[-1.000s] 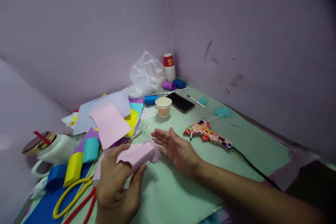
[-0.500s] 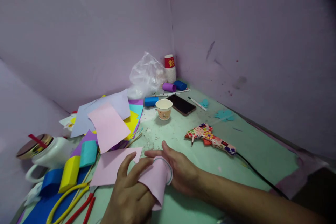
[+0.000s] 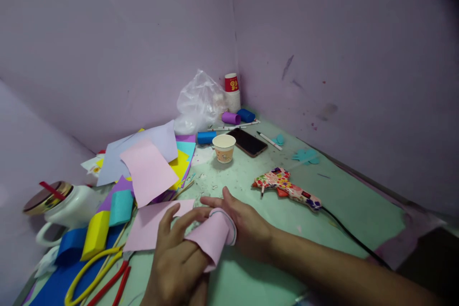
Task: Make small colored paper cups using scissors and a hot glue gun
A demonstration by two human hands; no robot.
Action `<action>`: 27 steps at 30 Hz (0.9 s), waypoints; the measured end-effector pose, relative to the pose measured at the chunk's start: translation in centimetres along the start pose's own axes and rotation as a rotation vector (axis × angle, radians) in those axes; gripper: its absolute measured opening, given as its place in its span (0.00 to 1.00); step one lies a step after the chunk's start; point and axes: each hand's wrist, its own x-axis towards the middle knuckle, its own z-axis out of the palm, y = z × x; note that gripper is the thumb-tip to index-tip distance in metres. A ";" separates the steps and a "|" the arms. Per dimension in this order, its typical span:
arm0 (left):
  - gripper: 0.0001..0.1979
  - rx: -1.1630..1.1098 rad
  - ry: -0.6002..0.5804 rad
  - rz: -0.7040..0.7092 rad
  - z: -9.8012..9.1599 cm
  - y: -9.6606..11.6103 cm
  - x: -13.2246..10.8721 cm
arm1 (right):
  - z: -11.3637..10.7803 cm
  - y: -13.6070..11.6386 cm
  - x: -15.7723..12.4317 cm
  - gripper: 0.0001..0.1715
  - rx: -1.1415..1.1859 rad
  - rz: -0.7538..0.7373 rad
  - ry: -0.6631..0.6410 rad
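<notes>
A pink sheet of craft foam or paper (image 3: pixel 209 238) is curled round a cup-like form, of which only a thin greenish rim line shows. My left hand (image 3: pixel 181 253) grips the pink sheet from the left, its index finger stretched along the upper edge. On the other side, my right hand (image 3: pixel 247 229) is wrapped round the rim end, thumb raised. Under and left of my left hand lies a flat pink sheet (image 3: pixel 150 222). A paper cup (image 3: pixel 224 149) stands upright beyond both hands.
A floral glue gun (image 3: pixel 287 189) with a black cord lies right. Behind are a phone (image 3: pixel 249 142), a plastic bag (image 3: pixel 201 100) and stacked cups (image 3: pixel 232 91). Coloured sheets (image 3: pixel 148 172), a lidded white mug (image 3: pixel 73 208), yellow-handled scissors (image 3: pixel 93 272) and red-handled pliers (image 3: pixel 107 287) crowd the left.
The pink sheet has tilted slightly, its lower edge rising as both hands turn it a little. Both hands keep hold of it; the other things stay in place.
</notes>
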 end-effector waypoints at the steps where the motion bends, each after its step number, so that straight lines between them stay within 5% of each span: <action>1: 0.11 0.019 -0.032 -0.022 -0.6 -0.3 0.1 | 0.0 -0.2 0.0 0.37 -0.005 -0.014 0.006; 8: 0.10 0.036 -0.041 -0.239 -2.3 -0.9 0.2 | -1.1 -1.9 -0.6 0.26 -0.302 -0.529 0.159; 15: 0.09 -0.129 -0.196 -0.205 -0.1 2.1 0.6 | -1.0 -2.3 -1.6 0.15 -0.538 -0.577 0.148; 21: 0.11 -0.274 0.023 -0.201 -1.0 2.2 0.5 | -2.1 -2.8 -2.8 0.21 -0.650 -0.574 0.102; 27: 0.13 -0.343 0.387 -0.662 -1.2 1.4 0.5 | -2.8 -3.3 -5.3 0.42 -0.988 -0.373 -0.116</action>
